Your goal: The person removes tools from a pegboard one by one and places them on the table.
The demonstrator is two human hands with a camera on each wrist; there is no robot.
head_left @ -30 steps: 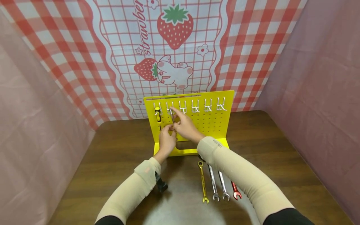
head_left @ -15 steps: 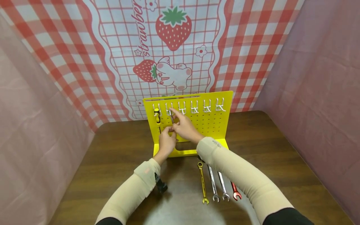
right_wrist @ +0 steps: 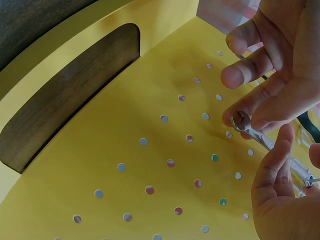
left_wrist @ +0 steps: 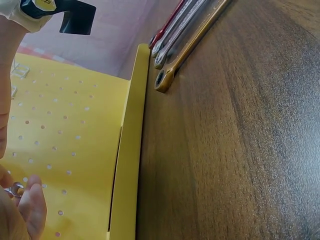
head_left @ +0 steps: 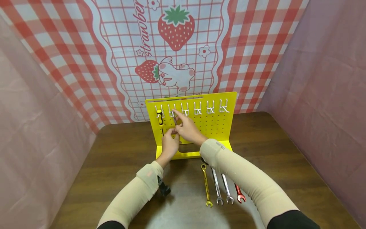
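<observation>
A silver combination wrench (right_wrist: pixel 265 141) stands upright before the second hook pair from the left on the yellow pegboard (head_left: pixel 211 125). My right hand (head_left: pixel 188 128) pinches its shank with thumb and fingers, the index reaching up to the hook. Lower down, my left hand (head_left: pixel 170 143) pinches around the open-jaw end, which shows between the fingertips in the right wrist view. The ring end is at the metal hook (right_wrist: pixel 314 180); whether it sits fully over it I cannot tell. A yellow-and-black screwdriver (head_left: pixel 160 117) hangs on the leftmost hook, left of both hands.
On the brown table (head_left: pixel 123 178), before the board, lie a gold wrench (head_left: pixel 206 186), two silver wrenches (head_left: pixel 216 186) and a red wrench (head_left: pixel 239 194), partly under my right forearm. More white hooks (head_left: pixel 211 107) line the board's top. A checked cloth (head_left: pixel 251 47) hangs behind.
Both hands stay at the second hook with the wrench, nearly still. The head view has shifted very slightly.
</observation>
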